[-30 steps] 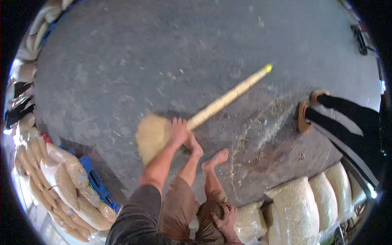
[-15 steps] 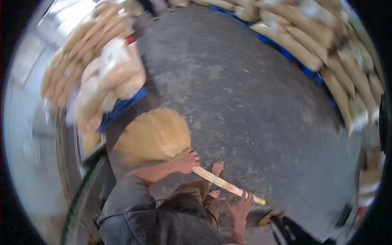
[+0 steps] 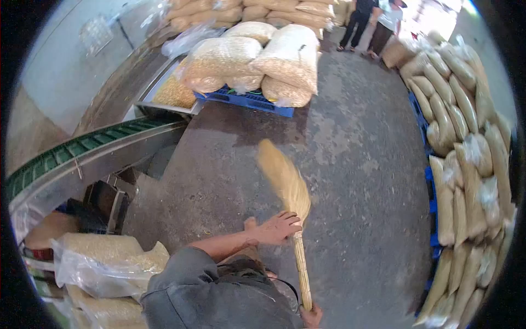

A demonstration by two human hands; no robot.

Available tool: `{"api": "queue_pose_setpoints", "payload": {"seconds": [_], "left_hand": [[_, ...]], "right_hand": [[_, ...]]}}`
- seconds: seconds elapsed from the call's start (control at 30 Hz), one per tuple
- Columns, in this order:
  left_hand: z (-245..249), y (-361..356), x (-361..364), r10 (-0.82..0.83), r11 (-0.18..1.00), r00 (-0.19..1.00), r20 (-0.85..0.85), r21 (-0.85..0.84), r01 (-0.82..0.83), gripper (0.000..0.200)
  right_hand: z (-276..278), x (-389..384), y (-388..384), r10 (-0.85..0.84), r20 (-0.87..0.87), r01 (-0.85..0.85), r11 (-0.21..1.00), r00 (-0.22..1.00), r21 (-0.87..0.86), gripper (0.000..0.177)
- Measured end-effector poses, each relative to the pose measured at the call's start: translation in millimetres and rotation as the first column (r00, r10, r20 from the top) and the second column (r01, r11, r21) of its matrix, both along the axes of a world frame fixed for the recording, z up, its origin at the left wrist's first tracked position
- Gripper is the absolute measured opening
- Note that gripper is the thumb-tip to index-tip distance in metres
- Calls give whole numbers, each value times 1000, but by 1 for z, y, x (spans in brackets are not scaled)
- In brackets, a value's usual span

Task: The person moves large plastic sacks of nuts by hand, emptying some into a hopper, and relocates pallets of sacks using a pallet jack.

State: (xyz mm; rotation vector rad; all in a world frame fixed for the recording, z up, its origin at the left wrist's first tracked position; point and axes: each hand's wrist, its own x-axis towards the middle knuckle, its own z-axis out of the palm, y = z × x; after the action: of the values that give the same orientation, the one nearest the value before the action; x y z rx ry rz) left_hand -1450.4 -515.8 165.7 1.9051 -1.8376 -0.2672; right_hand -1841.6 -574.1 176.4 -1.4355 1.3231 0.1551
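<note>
A straw broom (image 3: 286, 183) points away from me over the grey floor, its bristles bent to the upper left and its pale handle running toward me. My left hand (image 3: 278, 227) lies over the broom's neck, where bristles and handle meet, with its fingers wrapped over it. Lower down, my right hand (image 3: 311, 316) holds the bottom end of the handle near the lower edge of the view.
Filled sacks sit on a blue pallet (image 3: 246, 100) ahead. More sacks (image 3: 457, 115) are stacked along the right. A green conveyor belt (image 3: 93, 145) runs at the left, above bags (image 3: 104, 249). Two people (image 3: 372, 24) stand at the far top.
My view has turned left. The broom's bristles have swung away from the left to point ahead. My right hand, earlier spread on the handle, is now closed round its end.
</note>
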Motion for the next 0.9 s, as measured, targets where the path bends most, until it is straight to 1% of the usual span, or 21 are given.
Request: {"api": "queue_pose_setpoints", "payload": {"seconds": [0.03, 0.07, 0.1, 0.13, 0.17, 0.2, 0.27, 0.3, 0.33, 0.37, 0.4, 0.47, 0.5, 0.53, 0.57, 0.63, 0.7, 0.73, 0.8, 0.87, 0.9], "left_hand": [[1, 8, 16, 75, 997, 996, -57, 32, -74, 49], [-5, 17, 32, 103, 995, 993, -64, 18, -102, 49], [-17, 29, 49, 157, 987, 971, -182, 55, -150, 48], [-27, 44, 63, 204, 978, 932, -299, 103, -181, 48], [-32, 62, 80, 204, 978, 931, -302, 99, -182, 48], [-35, 82, 98, 282, 954, 899, -334, 198, -226, 45], [-40, 120, 135, 402, 884, 852, -334, 384, -267, 42], [-46, 140, 158, 444, 841, 841, -309, 469, -271, 42], [-67, 166, 175, 496, 826, 814, -302, 454, -334, 42], [-83, 192, 193, 545, 806, 784, -297, 442, -393, 41], [-76, 213, 211, 537, 811, 789, -299, 441, -385, 41], [-52, 248, 242, 724, 627, 663, -191, 582, -518, 41], [-49, 260, 253, 751, 604, 634, -187, 583, -543, 41], [-46, 274, 261, 820, 539, 544, -180, 564, -625, 41], [-45, 288, 266, 876, 466, 449, -175, 548, -695, 41], [-45, 303, 276, 905, 422, 372, -206, 536, -731, 41], [-46, 308, 289, 911, 413, 338, -237, 514, -752, 41], [-49, 309, 287, 915, 387, 249, -317, 518, -763, 42], [-54, 309, 291, 905, 370, 169, -391, 525, -767, 44], [-58, 308, 301, 911, 380, 160, -381, 619, -688, 45], [-57, 306, 309, 910, 387, 173, -378, 616, -686, 45]], "right_hand": [[-3, 17, 0, 30, -5, -30, 999, 1000, -16, 48], [-17, 32, 1, 6, 63, -4, 1000, 998, -25, 47], [-31, 47, 1, -15, 132, 20, 999, 991, -32, 47], [-64, 52, -14, 137, 139, -129, 989, 981, -68, 44], [-102, 55, -29, 284, 148, -269, 957, 948, -113, 41], [-139, 58, -44, 415, 158, -391, 906, 896, -166, 38], [-112, 115, -34, 404, -44, -403, 886, 914, -230, 37], [-88, 156, -27, 374, -245, -435, 856, 894, -279, 37], [-75, 188, -25, 361, -246, -423, 860, 900, -285, 37], [-62, 216, -25, 420, -323, -504, 827, 848, -247, 37], [-49, 242, -24, 480, -394, -584, 787, 783, -201, 37], [-17, 309, -26, 517, -382, -611, 770, 766, -184, 36], [-10, 335, -29, 562, -374, -648, 745, 737, -158, 36], [-20, 351, -35, 586, -369, -681, 697, 721, -223, 36], [-25, 375, -40, 620, -371, -713, 669, 692, -212, 36], [-35, 421, -48, 711, -365, -797, 499, 601, -341, 35], [-48, 468, -54, 707, -298, -767, 589, 642, -254, 36], [-53, 495, -55, 723, -296, -781, 578, 625, -238, 36], [-37, 554, -46, 734, -228, -768, 592, 639, -245, 38], [-18, 613, -33, 722, -155, -732, 626, 674, -269, 40], [-17, 641, -31, 717, -96, -707, 642, 691, -298, 39]]}}
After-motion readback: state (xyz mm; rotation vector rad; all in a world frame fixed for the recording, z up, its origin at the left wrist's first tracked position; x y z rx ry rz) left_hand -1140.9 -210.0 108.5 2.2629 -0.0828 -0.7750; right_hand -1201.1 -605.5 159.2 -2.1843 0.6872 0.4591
